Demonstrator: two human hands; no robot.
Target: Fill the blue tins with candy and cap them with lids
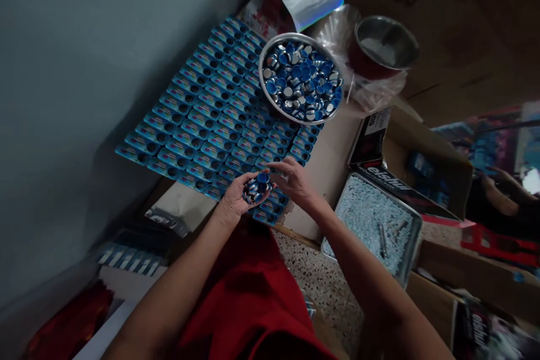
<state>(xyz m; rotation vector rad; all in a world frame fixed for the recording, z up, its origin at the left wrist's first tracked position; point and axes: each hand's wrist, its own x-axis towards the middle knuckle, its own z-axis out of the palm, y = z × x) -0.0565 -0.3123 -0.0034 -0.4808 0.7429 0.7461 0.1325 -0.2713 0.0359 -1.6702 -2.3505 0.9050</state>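
Note:
Low over the front of the rows, my left hand [234, 197] is cupped around a pile of small blue and silver caps [258, 184]. Just right of that pile, my right hand [294, 181] reaches in with its fingers stretched out and apart; I see no cap in it. Beneath and beyond both hands lie many blue printed cards [202, 118] in close rows, each with a dark round spot at one end. A round metal bowl [265, 85] full of the same caps rests on the far right part of the rows.
Right of the table stand a metal tray [415, 230] of pale bits and an open carton [447, 180]. An empty metal bowl [386, 39] sits on plastic behind. A wall [76, 67] runs along the left. Another person's arm [500, 194] shows far right.

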